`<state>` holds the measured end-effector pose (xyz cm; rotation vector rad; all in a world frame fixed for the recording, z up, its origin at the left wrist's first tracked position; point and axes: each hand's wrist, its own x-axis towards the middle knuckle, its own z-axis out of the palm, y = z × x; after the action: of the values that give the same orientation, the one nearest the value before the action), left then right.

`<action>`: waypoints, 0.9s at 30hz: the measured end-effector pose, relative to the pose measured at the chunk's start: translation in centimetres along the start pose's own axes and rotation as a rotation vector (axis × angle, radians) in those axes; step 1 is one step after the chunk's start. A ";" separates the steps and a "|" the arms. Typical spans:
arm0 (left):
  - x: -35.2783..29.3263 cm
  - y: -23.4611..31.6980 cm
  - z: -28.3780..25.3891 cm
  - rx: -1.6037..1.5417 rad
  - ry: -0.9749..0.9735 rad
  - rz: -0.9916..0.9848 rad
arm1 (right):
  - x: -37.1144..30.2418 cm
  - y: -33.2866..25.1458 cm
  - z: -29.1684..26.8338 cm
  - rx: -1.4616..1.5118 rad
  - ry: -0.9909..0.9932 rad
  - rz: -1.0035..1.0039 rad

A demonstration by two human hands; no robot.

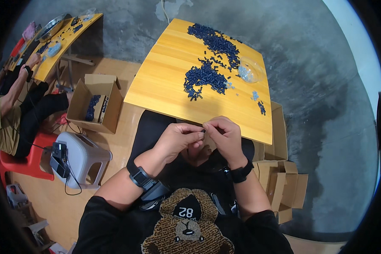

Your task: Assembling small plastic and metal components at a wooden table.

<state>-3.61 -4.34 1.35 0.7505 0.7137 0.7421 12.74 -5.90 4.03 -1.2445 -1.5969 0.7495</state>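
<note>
Just off the table's near edge, my two hands meet fingertip to fingertip above my lap. My left hand is closed in a pinch, with a small dark cylindrical piece showing at its fingertips. My right hand is pinched shut against the same spot; its fingers hide whatever is between them. On the yellow wooden table lie a near heap of small dark cylindrical pieces and a longer far heap. A clear plastic bowl with small translucent bits stands at the right.
Small translucent bits and a few dark pieces lie near the table's right edge. Cardboard boxes stand to my right. An open carton, a grey stool and a person at another table are to my left.
</note>
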 end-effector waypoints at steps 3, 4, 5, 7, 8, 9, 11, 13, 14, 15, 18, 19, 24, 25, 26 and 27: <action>-0.2 0.0 0.3 -0.012 0.032 -0.022 | -0.1 -0.1 0.0 -0.005 -0.007 0.013; -0.1 0.1 0.3 -0.007 0.036 -0.022 | -0.1 0.0 -0.2 -0.002 -0.015 0.029; -0.1 0.0 0.3 0.002 0.033 -0.040 | -0.2 0.0 -0.2 -0.002 -0.022 0.047; -0.1 0.0 0.2 0.014 0.032 -0.058 | -0.2 0.1 0.1 0.006 -0.014 0.032; 0.0 -0.1 0.2 0.022 0.038 -0.053 | -0.3 0.3 0.0 0.007 -0.007 0.018; 0.0 -0.1 0.2 0.029 0.043 -0.047 | -0.3 0.4 0.0 0.006 -0.007 0.019; -0.1 -0.1 0.1 0.023 0.032 -0.030 | -0.1 0.5 0.1 0.018 0.000 -0.004; -0.1 -0.1 0.2 0.018 0.021 -0.011 | -0.1 0.3 -0.1 0.021 0.000 -0.006; -0.1 0.0 0.2 0.001 0.014 -0.016 | -0.1 0.2 -0.2 0.026 0.003 -0.008; -0.1 0.0 0.2 -0.016 0.007 -0.020 | -0.1 0.2 -0.2 0.026 0.004 -0.008; -0.3 0.1 0.5 -0.058 0.002 -0.030 | -0.1 0.2 -0.4 0.010 -0.006 -0.026; -0.3 0.1 0.5 -0.057 0.001 -0.032 | -0.1 0.2 -0.4 0.016 0.004 -0.025; 0.0 -0.1 0.0 -0.045 -0.020 -0.003 | -0.1 -0.2 -0.5 0.030 0.051 -0.023; -0.1 -0.1 0.0 -0.045 -0.019 -0.003 | 0.0 -0.1 -0.5 0.033 0.052 -0.034; -0.2 0.0 0.1 -0.049 -0.022 -0.002 | 0.0 -0.1 -0.6 0.036 0.054 -0.045; -0.2 0.1 0.1 -0.053 -0.024 -0.002 | -0.1 -0.1 -0.6 0.036 0.053 -0.045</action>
<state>-3.63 -4.49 1.54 0.7094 0.6699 0.7465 13.30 -6.03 4.30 -1.1896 -1.5564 0.7083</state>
